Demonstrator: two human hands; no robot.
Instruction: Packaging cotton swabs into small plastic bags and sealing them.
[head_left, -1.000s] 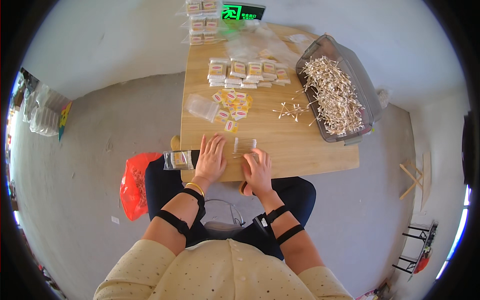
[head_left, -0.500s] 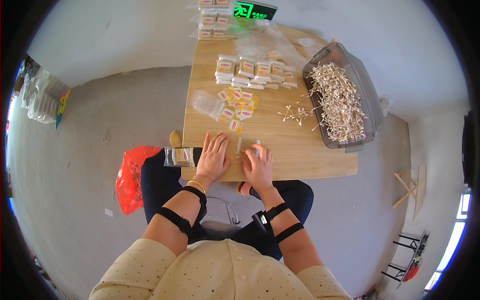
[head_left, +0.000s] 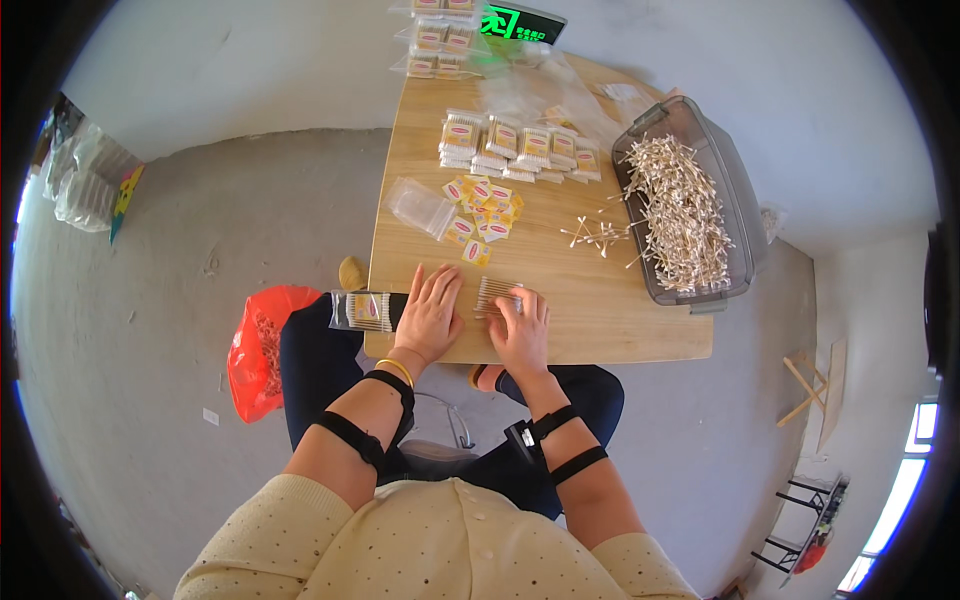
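Observation:
My left hand (head_left: pixel 430 318) lies flat on the table near its front left, fingers stretched out and holding nothing. Close beside it, a clear packet of cotton swabs with a yellow-and-white card (head_left: pixel 367 311) juts past the table's left edge. A neat row of loose cotton swabs (head_left: pixel 494 293) lies flat between my hands. Over its right end, my right hand (head_left: pixel 522 335) rests bent fingertips, with the thumb apart from the fingers; its palm side is hidden. Beyond my hands are scattered yellow-and-white cards (head_left: pixel 487 208) and clear empty bags (head_left: pixel 421 208).
A grey bin (head_left: pixel 742 200) heaped with cotton swabs stands at the right, some swabs spilled beside it. Stacked swab packets (head_left: pixel 533 147) lie farther back. Bagged packets (head_left: pixel 440 38) and a green lit sign (head_left: pixel 515 24) are at the far end. A red bag (head_left: pixel 258 355) sits at lower left.
The view has shifted slightly, moving the table and its contents a little in the picture. Both hands keep nearly the same places, the right fingertips still on the swab row.

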